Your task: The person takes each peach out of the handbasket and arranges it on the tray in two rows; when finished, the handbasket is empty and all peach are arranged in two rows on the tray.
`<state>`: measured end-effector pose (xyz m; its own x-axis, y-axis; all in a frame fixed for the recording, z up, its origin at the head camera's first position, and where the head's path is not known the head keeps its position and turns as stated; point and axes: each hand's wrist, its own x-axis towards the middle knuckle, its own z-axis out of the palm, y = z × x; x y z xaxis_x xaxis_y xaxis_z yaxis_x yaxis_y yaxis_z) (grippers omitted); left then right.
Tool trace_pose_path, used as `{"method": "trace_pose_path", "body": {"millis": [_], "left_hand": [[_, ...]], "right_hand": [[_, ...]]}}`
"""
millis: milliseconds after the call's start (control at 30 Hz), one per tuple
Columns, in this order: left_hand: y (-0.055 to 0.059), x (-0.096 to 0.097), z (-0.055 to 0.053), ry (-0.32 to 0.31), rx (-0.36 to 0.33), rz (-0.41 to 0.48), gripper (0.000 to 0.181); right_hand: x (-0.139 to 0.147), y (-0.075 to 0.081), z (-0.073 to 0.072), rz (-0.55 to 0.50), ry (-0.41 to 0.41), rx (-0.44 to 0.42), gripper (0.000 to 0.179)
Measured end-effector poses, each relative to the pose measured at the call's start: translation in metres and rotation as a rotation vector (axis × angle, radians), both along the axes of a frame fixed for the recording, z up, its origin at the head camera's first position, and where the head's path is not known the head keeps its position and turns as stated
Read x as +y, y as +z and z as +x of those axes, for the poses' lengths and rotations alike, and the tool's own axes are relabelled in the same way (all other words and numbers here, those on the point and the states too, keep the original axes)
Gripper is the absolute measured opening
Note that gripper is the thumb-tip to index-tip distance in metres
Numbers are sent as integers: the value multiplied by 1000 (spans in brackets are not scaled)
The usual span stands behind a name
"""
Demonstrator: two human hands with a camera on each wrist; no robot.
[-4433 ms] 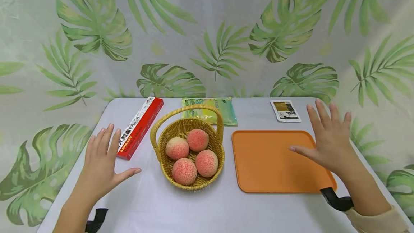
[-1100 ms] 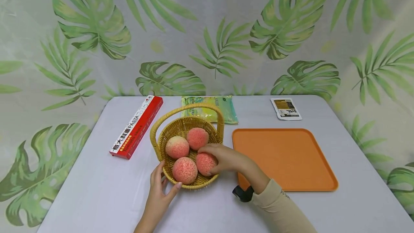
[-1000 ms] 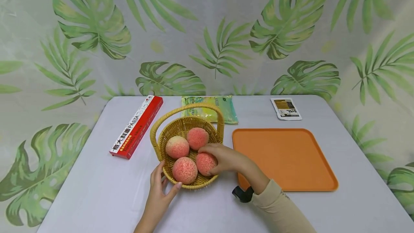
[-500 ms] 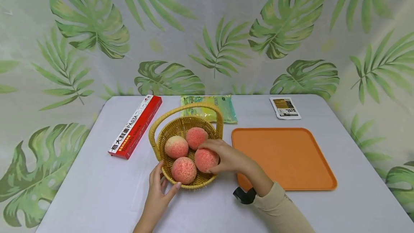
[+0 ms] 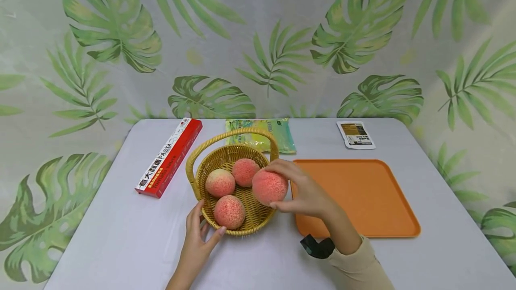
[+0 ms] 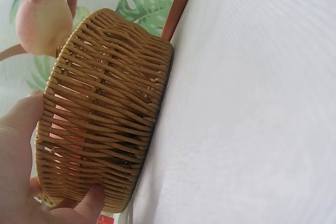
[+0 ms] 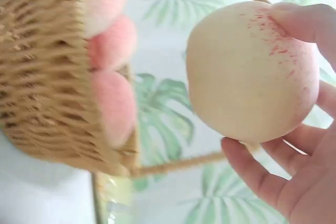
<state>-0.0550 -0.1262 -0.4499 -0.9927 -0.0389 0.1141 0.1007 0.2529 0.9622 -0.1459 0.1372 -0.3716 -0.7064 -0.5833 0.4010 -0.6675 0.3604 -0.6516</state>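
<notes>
My right hand (image 5: 304, 191) grips a peach (image 5: 269, 187) above the right side of a wicker basket (image 5: 255, 218). In the right wrist view the held peach (image 7: 247, 72) shows a pale underside and hangs clear of the basket rim, thumb on one side and fingertips on the other. Three more peaches lie in the basket, among them a front one (image 5: 230, 212), a paler left one (image 5: 220, 183) and a back one (image 5: 244, 172). My left hand (image 5: 198, 236) holds the basket's near left rim, thumb over the edge and fingers against the woven side (image 6: 105, 108).
An orange tray (image 5: 354, 198) lies right of the basket, partly behind the right forearm. A red pasta box (image 5: 171, 160) lies to the left. Behind the basket is a green-yellow packet (image 5: 284, 135), and a small white sachet (image 5: 356, 135) lies at the back right.
Both hands came in from the sides to the basket. The right hand took hold of the right-hand peach and has lifted it up out of the basket. The left hand has stayed on the rim lately.
</notes>
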Motion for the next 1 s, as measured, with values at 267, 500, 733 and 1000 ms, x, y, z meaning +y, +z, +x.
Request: {"method": "trace_pose_path", "body": {"millis": [267,500,733,1000], "left_hand": [[1,0,1,0,0,-9,82],[1,0,0,4,-4,-6,82],[2,1,-1,-2,11,-8,81],[5,0,1,5,-12,-16,80]], "right_hand": [[37,11,0,-118,-291,61,64],[71,-36,-29,-111,-525,-57,63],[83,-78,-48,-104,-588,-197,64],[80,-91,-54,-64,-597,-236,66]]}}
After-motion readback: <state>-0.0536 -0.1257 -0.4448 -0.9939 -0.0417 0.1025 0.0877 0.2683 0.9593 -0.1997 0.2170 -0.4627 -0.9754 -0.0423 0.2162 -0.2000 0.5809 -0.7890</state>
